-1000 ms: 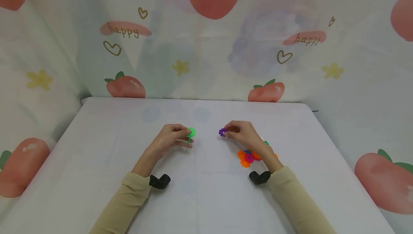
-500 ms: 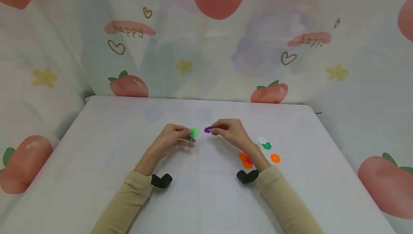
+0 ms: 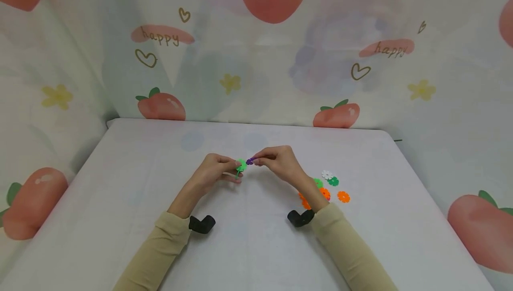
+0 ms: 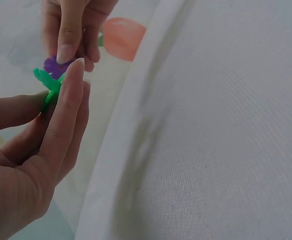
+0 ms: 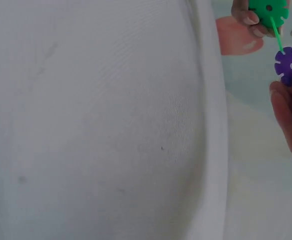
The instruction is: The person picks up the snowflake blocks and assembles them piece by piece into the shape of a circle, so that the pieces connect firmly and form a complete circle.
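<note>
Between thumb and fingers my left hand [image 3: 212, 173] pinches green notched discs [image 3: 242, 165], two of them joined at an angle. My right hand [image 3: 280, 161] pinches a purple notched disc [image 3: 250, 161] by its edge, just right of the green ones. In the right wrist view the purple disc [image 5: 289, 64] meets the edge of a green disc [image 5: 269, 11]; whether their slots interlock I cannot tell. The left wrist view shows the purple disc [image 4: 55, 66] close behind the green pieces [image 4: 49, 82], partly covered by fingertips.
Loose discs lie on the white table [image 3: 192, 255] by the right forearm: a white one [image 3: 327, 174], a dark green one [image 3: 333, 181], a light green one [image 3: 318, 183] and several orange ones [image 3: 343, 197]. The forearm partly hides this group. A fruit-print cloth [image 3: 256, 68] hangs behind the table.
My right hand has moved left with the purple disc, from well apart to right up against the green discs. The left hand has stayed nearly still, and more loose discs show beside the right forearm.
</note>
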{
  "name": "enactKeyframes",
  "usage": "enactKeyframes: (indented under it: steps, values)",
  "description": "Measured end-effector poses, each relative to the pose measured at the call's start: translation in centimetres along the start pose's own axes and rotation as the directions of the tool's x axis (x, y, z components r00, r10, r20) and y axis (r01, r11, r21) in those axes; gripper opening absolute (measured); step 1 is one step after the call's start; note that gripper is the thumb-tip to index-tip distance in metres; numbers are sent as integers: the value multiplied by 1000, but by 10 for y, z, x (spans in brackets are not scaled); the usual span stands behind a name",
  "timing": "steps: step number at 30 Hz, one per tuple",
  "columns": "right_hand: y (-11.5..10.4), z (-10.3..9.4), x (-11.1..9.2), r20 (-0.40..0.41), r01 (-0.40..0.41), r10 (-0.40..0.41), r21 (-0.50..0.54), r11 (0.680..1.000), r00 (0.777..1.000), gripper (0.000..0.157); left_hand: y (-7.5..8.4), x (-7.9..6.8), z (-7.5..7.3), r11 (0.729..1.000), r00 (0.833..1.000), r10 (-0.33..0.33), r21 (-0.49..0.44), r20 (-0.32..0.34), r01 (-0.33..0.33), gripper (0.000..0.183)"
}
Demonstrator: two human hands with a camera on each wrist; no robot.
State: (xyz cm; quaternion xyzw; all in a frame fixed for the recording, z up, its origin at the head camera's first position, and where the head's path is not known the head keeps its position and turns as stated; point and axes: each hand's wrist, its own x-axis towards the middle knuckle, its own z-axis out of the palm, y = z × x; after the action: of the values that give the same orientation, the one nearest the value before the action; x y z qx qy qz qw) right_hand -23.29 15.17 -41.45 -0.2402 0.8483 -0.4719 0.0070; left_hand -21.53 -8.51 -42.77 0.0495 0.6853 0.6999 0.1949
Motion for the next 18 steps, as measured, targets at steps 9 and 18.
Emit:
enactKeyframes:
  steps: [9, 18]
  values:
    - [0, 3, 2, -11, 28, -28, -3, 1000, 1000, 11, 1, 0, 0, 1000, 1000, -18, -8, 4, 18, 29]
    - [6, 16, 0, -87, 20, -12, 93, 995, 996, 10, -2, 2, 3, 997, 997, -69, -18, -35, 69, 26]
